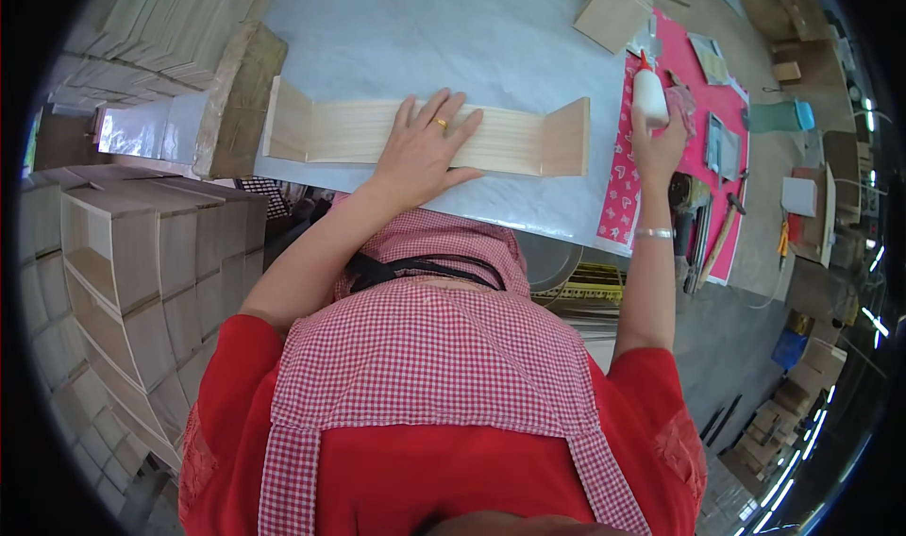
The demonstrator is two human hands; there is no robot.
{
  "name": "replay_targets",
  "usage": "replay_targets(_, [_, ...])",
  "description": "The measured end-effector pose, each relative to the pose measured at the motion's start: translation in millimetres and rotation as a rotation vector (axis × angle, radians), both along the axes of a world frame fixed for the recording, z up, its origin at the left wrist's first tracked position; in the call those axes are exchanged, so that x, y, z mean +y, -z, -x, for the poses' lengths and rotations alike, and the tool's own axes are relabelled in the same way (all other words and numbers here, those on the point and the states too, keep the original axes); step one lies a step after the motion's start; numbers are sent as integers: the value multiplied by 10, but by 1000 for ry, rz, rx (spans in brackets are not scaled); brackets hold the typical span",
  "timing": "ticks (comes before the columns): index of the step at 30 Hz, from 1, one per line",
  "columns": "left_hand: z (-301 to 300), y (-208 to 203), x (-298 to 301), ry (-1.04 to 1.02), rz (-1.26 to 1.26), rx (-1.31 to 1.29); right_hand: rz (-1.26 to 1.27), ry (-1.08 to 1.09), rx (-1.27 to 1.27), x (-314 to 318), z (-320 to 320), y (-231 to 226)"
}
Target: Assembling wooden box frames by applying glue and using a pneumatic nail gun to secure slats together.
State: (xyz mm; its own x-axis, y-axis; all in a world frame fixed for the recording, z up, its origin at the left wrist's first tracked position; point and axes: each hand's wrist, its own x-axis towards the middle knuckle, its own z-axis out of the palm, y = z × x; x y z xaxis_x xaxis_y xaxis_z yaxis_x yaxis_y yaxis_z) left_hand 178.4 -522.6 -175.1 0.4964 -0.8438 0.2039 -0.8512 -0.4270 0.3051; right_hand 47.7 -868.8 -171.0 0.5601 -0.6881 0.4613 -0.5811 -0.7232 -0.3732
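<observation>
From the head camera, the left hand (422,154) lies flat with fingers spread, its grip released, palm pressing down on the long wooden board (425,137) that rests on the pale worktop (453,36) close to its near edge. The board runs left to right, with a short wooden end piece (567,138) standing upright at its right end and another upright piece (287,121) at its left end. The right hand (658,144) is raised over the worktop's right edge, its grip closed around a white glue bottle (649,95) with a red tip, held upright above a pink patterned mat (628,173). A small wooden box (613,12) sits toward the far right corner of the worktop. Off the left edge, stacks of finished wooden boxes (123,262) are piled on one another. A teal bottle (779,116) lies well to the right, beyond the mat.
</observation>
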Motion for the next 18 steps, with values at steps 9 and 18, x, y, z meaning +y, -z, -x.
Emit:
replay_targets(9, [-7, 39, 106, 46, -92, -34, -315, 133, -401, -602, 138, 348])
replay_targets(18, [24, 176, -267, 83, 4, -8, -753, -357, -885, 1186, 162, -805])
